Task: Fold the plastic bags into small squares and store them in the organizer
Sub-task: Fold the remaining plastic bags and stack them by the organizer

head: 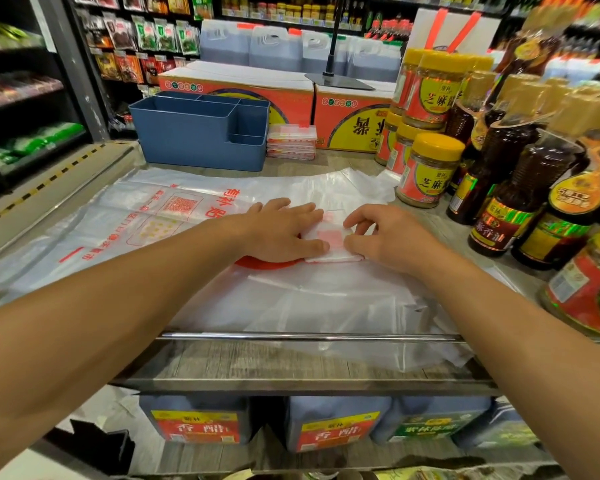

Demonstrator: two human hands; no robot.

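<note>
A small folded square of white plastic bag with red print lies at the middle of the shelf top, on several flat clear bags. My left hand lies flat on its left part with fingers straight. My right hand pinches its right edge between curled fingers and thumb. The blue organizer with several compartments stands behind at the left. A stack of folded bag squares sits against its right side.
Jars with yellow lids and dark sauce bottles crowd the right side. Red cartons stand behind the organizer. A metal rail runs along the near shelf edge, with jugs below.
</note>
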